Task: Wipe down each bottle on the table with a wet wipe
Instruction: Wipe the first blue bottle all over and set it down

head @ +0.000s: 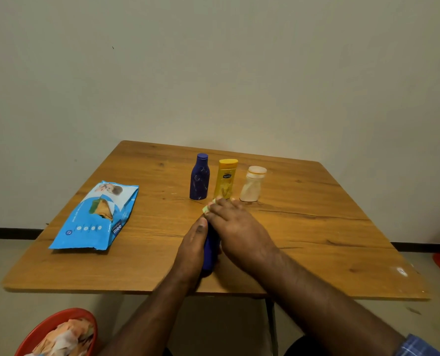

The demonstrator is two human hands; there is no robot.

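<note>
Now blue bottle between both hands' fingers.

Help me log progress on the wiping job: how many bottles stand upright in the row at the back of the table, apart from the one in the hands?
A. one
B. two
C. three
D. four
C: a dark blue bottle, a yellow bottle and a white bottle stand in a row, while the left hand and right hand hold another blue bottle.
</note>
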